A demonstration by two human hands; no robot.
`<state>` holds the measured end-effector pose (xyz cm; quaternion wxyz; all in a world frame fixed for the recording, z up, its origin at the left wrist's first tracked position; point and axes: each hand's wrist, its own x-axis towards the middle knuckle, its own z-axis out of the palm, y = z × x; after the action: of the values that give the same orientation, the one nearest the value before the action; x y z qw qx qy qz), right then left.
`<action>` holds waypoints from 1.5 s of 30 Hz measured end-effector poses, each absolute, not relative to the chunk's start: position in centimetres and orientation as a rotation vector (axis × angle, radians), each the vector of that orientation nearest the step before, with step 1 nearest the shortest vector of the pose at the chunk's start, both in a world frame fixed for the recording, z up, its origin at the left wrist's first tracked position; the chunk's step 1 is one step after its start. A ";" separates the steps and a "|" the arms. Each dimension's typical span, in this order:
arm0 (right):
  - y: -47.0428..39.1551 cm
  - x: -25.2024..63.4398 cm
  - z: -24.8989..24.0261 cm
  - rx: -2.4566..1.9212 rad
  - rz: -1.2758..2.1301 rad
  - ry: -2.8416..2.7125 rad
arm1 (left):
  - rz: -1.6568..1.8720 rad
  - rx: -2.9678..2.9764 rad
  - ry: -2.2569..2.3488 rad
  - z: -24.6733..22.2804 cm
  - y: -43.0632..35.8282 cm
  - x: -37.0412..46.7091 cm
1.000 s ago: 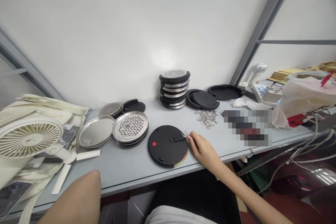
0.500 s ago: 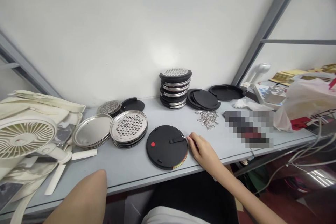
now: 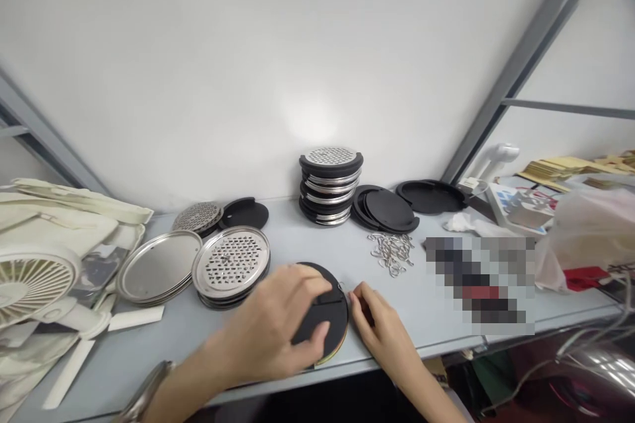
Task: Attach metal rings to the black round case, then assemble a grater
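Observation:
A round black disc (image 3: 325,324) lies near the front edge of the table, with a dark tab across it and a coloured stripe along its rim. Over its left part is my left hand (image 3: 278,320), thumb and curled fingers apart; whether they touch the disc I cannot tell. My right hand (image 3: 384,327) rests at the disc's right edge, finger and thumb pinched at a small wire hook (image 3: 341,285). Behind it lies a loose pile of similar metal hooks (image 3: 391,252). Left of the disc is a stack topped by a perforated metal grater disc (image 3: 231,261).
Plain metal discs (image 3: 159,268) lie at left, beside a white handheld fan (image 3: 34,287) and cream bags. A tall stack of black and metal discs (image 3: 331,192) stands by the wall. Black lids (image 3: 389,208), a black tray (image 3: 431,195) and a plastic bag (image 3: 585,231) are at right.
My left hand has come in from the lower left and now covers part of the black disc. The right hand stays at the disc's right edge. The view has tilted slightly up.

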<state>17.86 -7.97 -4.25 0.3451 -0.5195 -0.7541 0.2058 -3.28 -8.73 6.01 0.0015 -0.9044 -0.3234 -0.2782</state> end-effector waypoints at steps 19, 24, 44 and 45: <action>-7.2 18.8 -5.7 -1.259 0.564 -2.032 | -0.267 -3.142 -1.240 1.6 -2.7 0.2; -7.2 18.8 -5.5 -1.242 0.573 -2.032 | -0.307 -3.152 -1.150 1.4 -3.0 -0.2; -7.9 18.0 -3.3 -1.339 0.606 -2.006 | -0.582 -3.287 -1.245 1.4 -3.1 -1.1; -8.0 18.0 -3.3 -1.336 0.599 -2.009 | -0.604 -3.300 -1.249 1.3 -3.1 -1.1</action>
<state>18.02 -7.98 -3.35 0.3221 -0.5089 -0.7650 0.2280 -1.12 -3.14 1.34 -0.2172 -0.8998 -0.3406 -0.1647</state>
